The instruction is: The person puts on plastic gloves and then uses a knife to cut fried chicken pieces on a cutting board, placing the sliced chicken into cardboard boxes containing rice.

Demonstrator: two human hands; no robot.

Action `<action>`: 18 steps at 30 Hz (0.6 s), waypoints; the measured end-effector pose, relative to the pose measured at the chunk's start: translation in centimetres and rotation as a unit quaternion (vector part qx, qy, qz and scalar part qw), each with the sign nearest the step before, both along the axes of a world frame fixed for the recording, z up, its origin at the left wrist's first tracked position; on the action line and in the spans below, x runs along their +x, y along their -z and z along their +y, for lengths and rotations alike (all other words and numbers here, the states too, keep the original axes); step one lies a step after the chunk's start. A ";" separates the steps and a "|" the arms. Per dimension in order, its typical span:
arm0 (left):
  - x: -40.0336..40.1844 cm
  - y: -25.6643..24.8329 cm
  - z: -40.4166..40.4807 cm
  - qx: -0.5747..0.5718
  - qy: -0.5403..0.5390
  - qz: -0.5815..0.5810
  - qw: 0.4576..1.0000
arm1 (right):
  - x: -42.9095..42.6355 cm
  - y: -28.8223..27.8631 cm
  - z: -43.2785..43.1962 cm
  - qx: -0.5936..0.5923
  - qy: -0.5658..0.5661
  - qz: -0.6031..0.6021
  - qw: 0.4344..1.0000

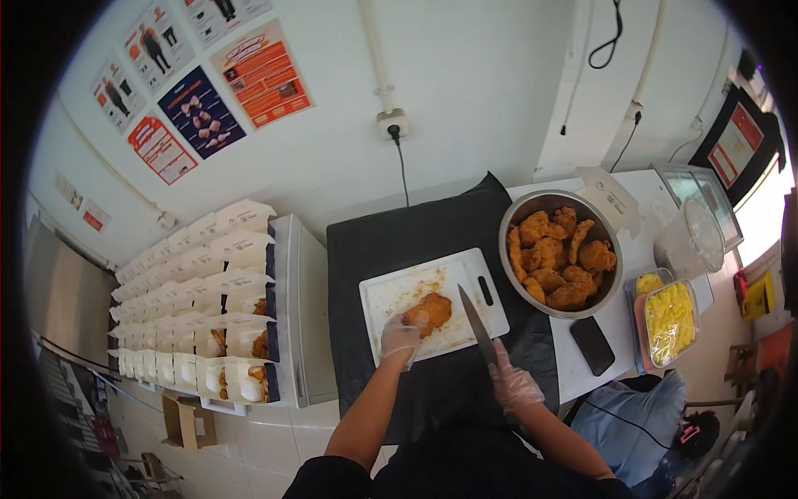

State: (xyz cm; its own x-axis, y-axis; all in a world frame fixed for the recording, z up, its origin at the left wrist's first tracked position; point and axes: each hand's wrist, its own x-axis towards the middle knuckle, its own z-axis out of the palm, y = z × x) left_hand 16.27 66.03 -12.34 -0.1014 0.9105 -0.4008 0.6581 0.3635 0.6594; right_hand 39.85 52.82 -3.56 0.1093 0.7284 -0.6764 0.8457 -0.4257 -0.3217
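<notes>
A piece of fried chicken (431, 314) lies on a white plastic cutting board (389, 288) scattered with crumbs. My left hand (401, 337), in a clear disposable glove, holds the chicken at its lower left side. My right hand (514, 385), gloved the same way, grips the handle of a kitchen knife (477, 324). The blade points up and to the left over the board's right part, apart from the chicken. Right of the board stands a steel bowl (506, 274) of fried chicken pieces (548, 256).
Rows of open paper meal boxes (240, 282) with rice, some with chicken, stand at left. A smartphone (592, 346), plastic tubs of yellow food (671, 321) and a clear lidded container (689, 240) are at right. A person in light blue (626, 424) is at lower right.
</notes>
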 end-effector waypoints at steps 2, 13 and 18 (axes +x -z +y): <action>-0.4 0.2 -0.3 0.042 0.032 0.033 0.998 | -2.3 -0.8 1.2 0.023 -0.065 -0.031 0.997; -4.0 1.6 -1.4 0.092 0.073 -0.039 0.992 | -8.8 2.4 5.1 0.091 -0.189 -0.091 0.973; -3.6 2.5 -1.8 0.129 0.070 -0.050 0.988 | -9.1 3.9 6.0 0.049 -0.191 -0.100 0.975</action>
State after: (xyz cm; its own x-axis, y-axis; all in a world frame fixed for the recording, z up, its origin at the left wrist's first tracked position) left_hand 12.65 64.27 -14.85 0.0612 0.9861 -0.1542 0.6166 0.0841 0.7828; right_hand 30.73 58.79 -7.42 -0.0602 0.8023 -0.5939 0.9866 -0.0427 -0.1577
